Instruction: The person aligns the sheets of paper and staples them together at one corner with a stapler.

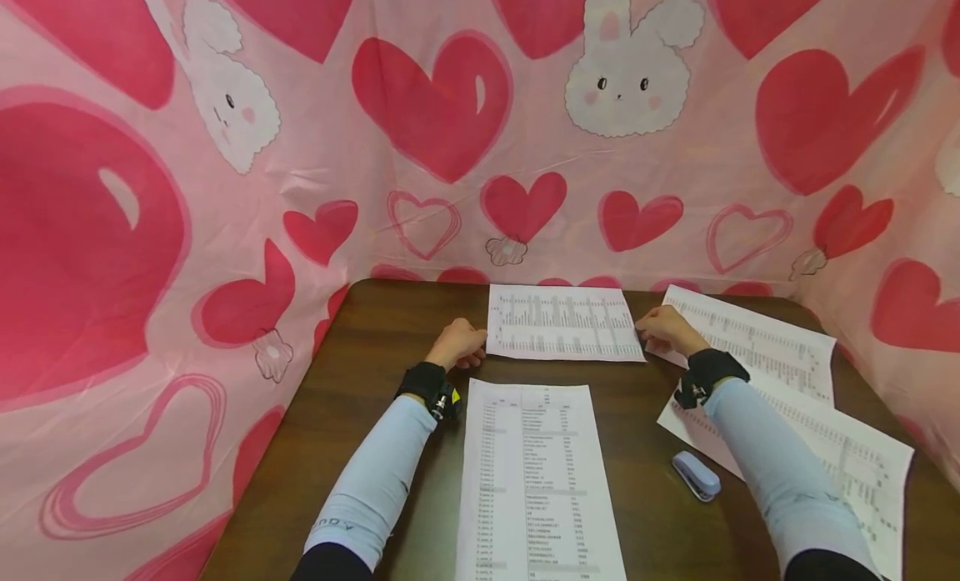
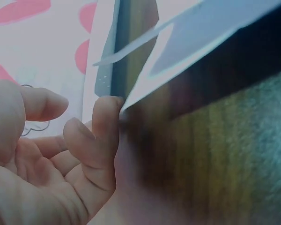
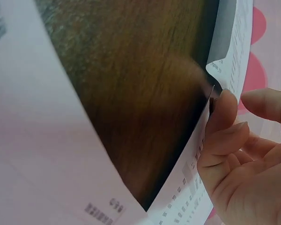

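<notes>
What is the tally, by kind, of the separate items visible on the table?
Printed paper sheets: 4, counting only those that show separately
Lavender stapler: 1
Total: 5

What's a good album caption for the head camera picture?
Left hand and right hand at either end of a printed sheet, a stapler on the brown table.
</notes>
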### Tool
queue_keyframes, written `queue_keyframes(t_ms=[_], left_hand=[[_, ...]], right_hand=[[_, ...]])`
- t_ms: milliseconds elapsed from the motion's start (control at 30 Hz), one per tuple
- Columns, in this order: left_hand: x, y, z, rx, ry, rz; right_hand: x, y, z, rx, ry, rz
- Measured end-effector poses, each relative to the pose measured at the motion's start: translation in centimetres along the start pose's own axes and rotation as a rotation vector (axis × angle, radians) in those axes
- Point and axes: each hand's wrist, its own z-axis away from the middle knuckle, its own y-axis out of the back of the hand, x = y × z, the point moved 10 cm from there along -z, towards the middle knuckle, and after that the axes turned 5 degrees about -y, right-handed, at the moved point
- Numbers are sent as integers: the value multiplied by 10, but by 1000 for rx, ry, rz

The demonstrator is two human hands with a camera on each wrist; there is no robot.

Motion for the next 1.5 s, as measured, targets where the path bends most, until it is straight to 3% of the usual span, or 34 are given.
queue_keyframes(t_ms=[267, 533, 800, 1033, 1200, 1500], left_hand=[[2, -1, -1, 7, 7, -8], [4, -5, 1, -1, 4, -49], [3, -10, 1, -11, -4, 84], [7, -16, 2, -96, -37, 303], [6, -19, 2, -119, 1, 329], [0, -22, 1, -89, 19, 332]], right_hand=[[-12, 1, 6, 22, 45, 61], [-9, -3, -2, 30, 38, 124], [-8, -1, -2, 36, 36, 111], [-8, -6, -1, 14, 24, 78], [-7, -10, 0, 9, 11, 62], [-5, -9, -5, 10, 29, 76]])
